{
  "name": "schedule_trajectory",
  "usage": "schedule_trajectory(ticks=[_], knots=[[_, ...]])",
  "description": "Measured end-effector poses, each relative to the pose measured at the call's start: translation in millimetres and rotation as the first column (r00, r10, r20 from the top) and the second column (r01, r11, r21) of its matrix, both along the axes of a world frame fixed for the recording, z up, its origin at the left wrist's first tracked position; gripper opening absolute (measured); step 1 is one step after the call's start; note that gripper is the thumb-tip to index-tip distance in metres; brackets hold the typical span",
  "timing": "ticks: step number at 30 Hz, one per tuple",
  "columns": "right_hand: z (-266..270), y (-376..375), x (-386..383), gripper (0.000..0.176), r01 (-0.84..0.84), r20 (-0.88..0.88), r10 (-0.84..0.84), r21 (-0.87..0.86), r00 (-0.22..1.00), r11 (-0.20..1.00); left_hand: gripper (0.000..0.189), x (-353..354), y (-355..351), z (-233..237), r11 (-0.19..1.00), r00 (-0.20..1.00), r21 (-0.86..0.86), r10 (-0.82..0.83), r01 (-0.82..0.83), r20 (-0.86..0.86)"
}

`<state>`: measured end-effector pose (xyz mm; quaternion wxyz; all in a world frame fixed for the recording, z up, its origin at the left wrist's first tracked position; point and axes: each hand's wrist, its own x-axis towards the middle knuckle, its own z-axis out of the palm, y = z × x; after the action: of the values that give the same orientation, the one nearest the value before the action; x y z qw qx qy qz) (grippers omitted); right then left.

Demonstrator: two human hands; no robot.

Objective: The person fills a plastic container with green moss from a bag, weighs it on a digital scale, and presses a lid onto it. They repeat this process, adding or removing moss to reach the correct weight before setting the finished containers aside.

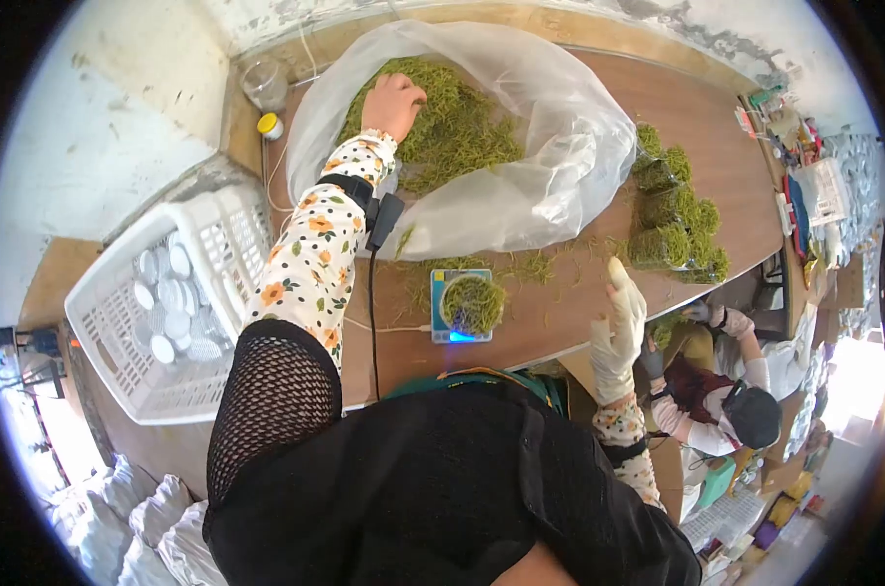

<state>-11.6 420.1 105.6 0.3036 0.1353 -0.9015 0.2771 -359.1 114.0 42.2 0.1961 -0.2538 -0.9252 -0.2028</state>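
My bare left hand (393,105) is inside a large clear plastic bag (559,186), its fingers curled into loose green moss (452,127). My right hand (622,317), in a pale glove, is raised beside the table edge with its fingers stretched out and nothing in it. Between my hands, a small blue-lit digital scale (462,335) bears a round container filled with moss (473,303). Clear containers packed with moss (672,210) stand in a group to the right of the bag.
A white plastic basket (135,376) with round-lidded clear containers is at the left. Moss scraps lie on the brown table (550,313). A glass jar (265,83) and a yellow-lidded bottle (269,125) stand in the back left corner. Another person (716,391) works at the right, handling moss.
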Motion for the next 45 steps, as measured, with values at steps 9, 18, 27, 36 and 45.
schedule_trajectory(ticks=[9,18,27,36,45], knots=[[-20.2,9.9,-9.5,0.060,0.093,0.126,-0.074,-0.152,0.989,0.984,0.024,-20.2,12.0,-37.8,0.978,0.993,-0.174,0.103,-0.113,-0.062],[-12.6,1.1,-21.3,0.055,0.055,0.110,-0.042,-0.124,0.993,0.991,0.014,-9.5,-1.8,-23.2,0.924,0.973,0.368,0.019,-0.105,0.230],[-5.1,-8.7,-7.0,0.055,0.020,0.069,-0.015,-0.073,0.998,0.997,0.023,33.7,1.5,26.4,0.668,0.731,0.699,-0.341,-0.254,0.591],[25.1,-4.2,-17.3,0.038,-0.053,0.048,0.053,0.002,0.997,0.999,0.010,45.8,-5.5,23.7,0.974,0.959,0.206,0.031,-0.092,0.280],[74.2,-25.6,-168.3,0.036,-0.083,0.403,0.212,-0.314,0.890,0.946,0.015,91.3,-20.1,25.8,0.657,0.887,0.695,-0.085,-0.292,0.453]])
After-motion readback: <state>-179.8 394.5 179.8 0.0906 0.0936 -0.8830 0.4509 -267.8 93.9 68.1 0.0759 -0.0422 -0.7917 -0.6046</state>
